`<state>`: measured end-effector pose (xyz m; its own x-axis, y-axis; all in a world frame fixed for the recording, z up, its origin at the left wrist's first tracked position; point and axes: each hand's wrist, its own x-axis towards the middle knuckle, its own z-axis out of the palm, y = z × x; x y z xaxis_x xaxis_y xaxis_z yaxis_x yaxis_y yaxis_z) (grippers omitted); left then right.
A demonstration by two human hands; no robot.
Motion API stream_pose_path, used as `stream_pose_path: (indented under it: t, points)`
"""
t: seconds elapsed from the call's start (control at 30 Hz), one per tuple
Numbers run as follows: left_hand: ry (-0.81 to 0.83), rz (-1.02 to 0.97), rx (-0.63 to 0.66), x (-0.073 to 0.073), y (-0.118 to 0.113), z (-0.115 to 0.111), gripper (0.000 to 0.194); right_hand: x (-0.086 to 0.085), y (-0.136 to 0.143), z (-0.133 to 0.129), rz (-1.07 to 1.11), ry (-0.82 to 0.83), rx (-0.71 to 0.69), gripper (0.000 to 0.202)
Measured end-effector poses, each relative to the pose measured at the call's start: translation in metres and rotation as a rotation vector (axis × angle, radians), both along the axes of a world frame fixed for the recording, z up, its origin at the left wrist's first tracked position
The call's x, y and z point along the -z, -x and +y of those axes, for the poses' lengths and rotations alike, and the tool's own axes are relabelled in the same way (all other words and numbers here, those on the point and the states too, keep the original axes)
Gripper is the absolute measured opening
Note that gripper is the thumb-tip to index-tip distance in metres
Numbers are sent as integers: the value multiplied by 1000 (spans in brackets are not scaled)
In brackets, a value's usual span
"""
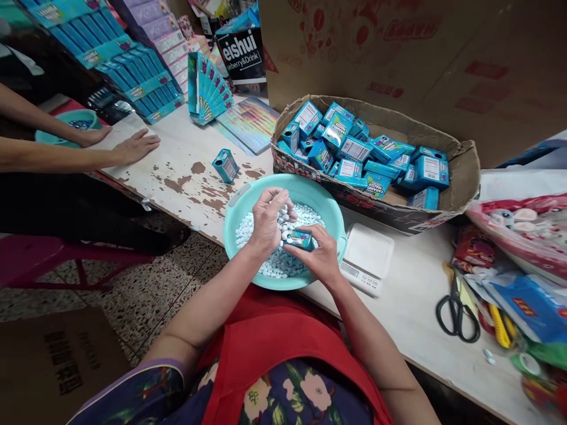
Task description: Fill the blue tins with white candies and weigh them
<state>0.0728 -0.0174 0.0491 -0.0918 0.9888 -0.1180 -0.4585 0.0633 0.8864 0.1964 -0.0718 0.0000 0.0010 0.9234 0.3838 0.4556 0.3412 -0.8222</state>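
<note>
A teal plastic basin point(332, 209) full of small white candies point(274, 265) sits at the table's near edge. My left hand point(268, 221) hovers over the basin with several candies pinched in its fingers. My right hand point(316, 254) holds a small blue tin point(300, 239) over the candies, just below the left fingers. Behind the basin stands a cardboard tray point(465, 189) heaped with several blue tins point(354, 150) of the same kind.
A small white scale point(367, 257) sits right of the basin. One blue tin point(225, 165) stands alone on the table. Black scissors point(456, 313) and bags lie at right. A co-worker's hands point(133, 146) rest at left near stacked blue cartons point(133, 65).
</note>
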Motion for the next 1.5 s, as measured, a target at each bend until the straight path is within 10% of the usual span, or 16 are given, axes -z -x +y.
stream_pose_path:
  t: [1.5]
  points:
    - [-108, 164, 74, 6, -11, 1, 29, 0, -3, 0, 71, 48, 54, 33]
